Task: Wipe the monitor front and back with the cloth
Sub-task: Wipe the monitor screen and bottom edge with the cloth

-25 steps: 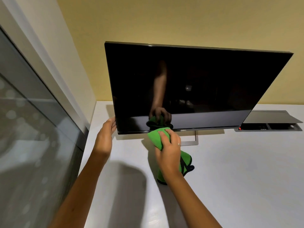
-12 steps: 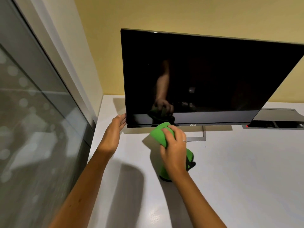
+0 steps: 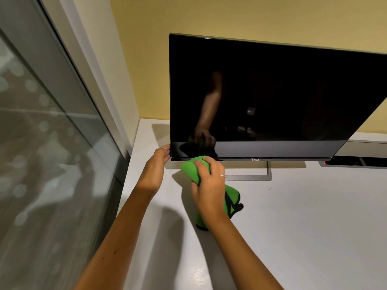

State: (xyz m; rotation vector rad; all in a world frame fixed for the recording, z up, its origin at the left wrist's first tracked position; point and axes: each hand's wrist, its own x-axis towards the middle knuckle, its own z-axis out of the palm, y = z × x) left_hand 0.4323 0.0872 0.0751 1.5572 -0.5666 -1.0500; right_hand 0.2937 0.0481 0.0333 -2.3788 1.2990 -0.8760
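Note:
A black monitor point(image 3: 272, 97) with a dark screen stands on a thin silver frame stand point(image 3: 270, 172) on the white desk point(image 3: 303, 227). My left hand point(image 3: 154, 170) grips its lower left corner, fingers curled behind the edge. My right hand point(image 3: 208, 185) is shut on a bunched green cloth point(image 3: 191, 170), pressed at the bottom bezel left of the logo. The cloth's tail hangs down behind my wrist to the desk. Both are mirrored in the screen.
A glass panel in a white frame point(image 3: 62, 122) runs along the left, close to the desk edge. A yellow wall point(image 3: 209, 15) stands behind the monitor. A flat grey device point(image 3: 356, 162) with a red light lies behind the monitor's right side.
The view has shifted left, so the monitor sits further right in frame. My right hand with the cloth has slid a little left along the bottom bezel; my left hand keeps its hold.

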